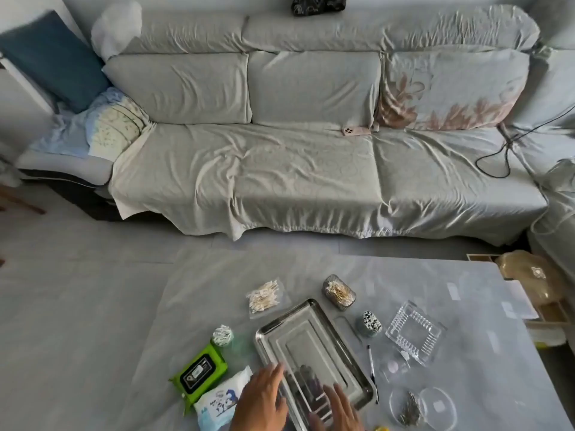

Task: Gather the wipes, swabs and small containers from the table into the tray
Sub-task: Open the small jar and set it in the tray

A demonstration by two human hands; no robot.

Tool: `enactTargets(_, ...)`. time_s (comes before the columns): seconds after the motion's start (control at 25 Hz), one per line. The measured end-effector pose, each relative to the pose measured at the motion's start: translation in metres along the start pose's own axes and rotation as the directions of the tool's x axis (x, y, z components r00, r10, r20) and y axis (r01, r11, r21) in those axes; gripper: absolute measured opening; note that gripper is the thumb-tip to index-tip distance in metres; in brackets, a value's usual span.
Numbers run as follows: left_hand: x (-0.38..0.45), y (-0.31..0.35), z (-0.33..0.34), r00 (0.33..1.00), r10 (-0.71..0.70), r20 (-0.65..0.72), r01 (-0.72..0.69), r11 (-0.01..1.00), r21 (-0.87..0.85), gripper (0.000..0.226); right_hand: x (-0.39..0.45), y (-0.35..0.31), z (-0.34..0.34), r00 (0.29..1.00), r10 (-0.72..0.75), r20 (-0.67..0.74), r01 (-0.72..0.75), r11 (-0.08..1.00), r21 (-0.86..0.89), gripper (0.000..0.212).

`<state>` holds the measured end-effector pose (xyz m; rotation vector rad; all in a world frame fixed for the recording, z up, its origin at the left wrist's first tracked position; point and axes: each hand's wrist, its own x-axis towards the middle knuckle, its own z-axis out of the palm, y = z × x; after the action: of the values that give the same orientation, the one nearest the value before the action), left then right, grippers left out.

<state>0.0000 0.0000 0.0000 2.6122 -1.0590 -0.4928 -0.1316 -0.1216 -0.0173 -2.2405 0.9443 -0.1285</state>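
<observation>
Two hands hovered over the near end of the steel tray [311,346], the left hand [264,399] at its left rim and the right hand [339,409] above its floor, both with fingers spread and gripping nothing. By the look of it the gathering had not begun: the tray held nothing but reflections, and every item lay around it on the table [466,306]. A reasonable first move would be to take the nearest pieces, the white wipes pack [222,399] just beside the left hand and the green wipes pack [199,373] touching it, which call for a flat pinch since they are soft. Farther off, a clear bag of swabs [264,295] lay beyond the tray's far left corner; a dark jar [339,292] full of swabs stood upright near the far right corner; a small round tub of white swabs [222,335] stood left of the tray, and a cup of dark-tipped swabs [370,323] right of it.
</observation>
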Motion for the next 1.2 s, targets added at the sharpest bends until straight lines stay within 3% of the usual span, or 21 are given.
enactTargets(0.04,0.017,-0.001,0.014,1.0,-0.009,0.02,0.009,1.0,0.002,0.073,0.016,0.012,0.014,0.997,-0.01,0.081,0.009,1.0,0.012,0.072)
enactTargets(0.08,0.028,-0.003,0.027,0.987,-0.038,0.154,0.046,0.998,-0.052,0.072,0.025,0.021,0.03,0.985,0.04,0.168,-0.041,0.999,0.003,0.084)
enactTargets(0.12,0.04,-0.01,0.046,0.975,-0.038,0.22,0.034,0.999,0.022,0.072,0.04,0.032,0.045,0.972,0.075,0.225,-0.065,0.997,-0.052,0.09)
enactTargets(0.28,0.075,-0.041,0.141,0.981,-0.02,0.195,-0.003,0.993,0.117,0.074,0.072,0.087,0.122,0.978,0.08,0.192,-0.03,0.967,-0.253,0.084)
enactTargets(0.36,0.091,-0.057,0.183,0.993,-0.005,0.122,-0.006,0.997,0.083,0.074,0.089,0.109,0.161,0.982,0.056,0.183,0.008,0.943,-0.333,0.077)
enactTargets(0.48,0.103,-0.078,0.229,0.998,0.017,0.057,-0.022,0.996,0.088,0.073,0.104,0.132,0.204,0.987,0.093,0.133,-0.033,0.916,-0.399,0.08)
enactTargets(0.56,0.097,-0.088,0.26,0.993,0.054,0.102,-0.065,0.993,0.101,0.067,0.101,0.145,0.229,0.993,0.078,0.085,-0.038,0.915,-0.402,0.077)
enactTargets(0.64,0.094,-0.096,0.261,0.998,0.062,0.017,-0.064,0.985,0.16,0.06,0.095,0.156,0.244,0.998,0.054,0.021,-0.042,0.93,-0.364,0.075)
enactTargets(0.8,0.059,-0.105,0.261,0.995,0.026,0.092,-0.053,0.951,0.305,0.067,0.072,0.164,0.242,0.998,-0.007,0.057,0.032,0.888,-0.459,0.078)
enactTargets(0.92,0.05,-0.098,0.263,0.996,-0.016,0.086,-0.009,0.96,0.28,0.071,0.07,0.168,0.234,0.999,-0.018,0.038,0.034,0.884,-0.467,0.075)
enactTargets(1.04,0.052,-0.089,0.273,0.998,-0.057,-0.01,0.057,0.968,0.242,0.066,0.065,0.171,0.241,0.998,-0.048,0.032,0.057,0.9,-0.432,0.075)
enactTargets(1.2,0.051,-0.091,0.278,0.999,-0.054,0.0,0.052,0.958,0.282,0.067,0.06,0.177,0.244,0.998,-0.059,0.011,0.057,0.887,-0.457,0.079)
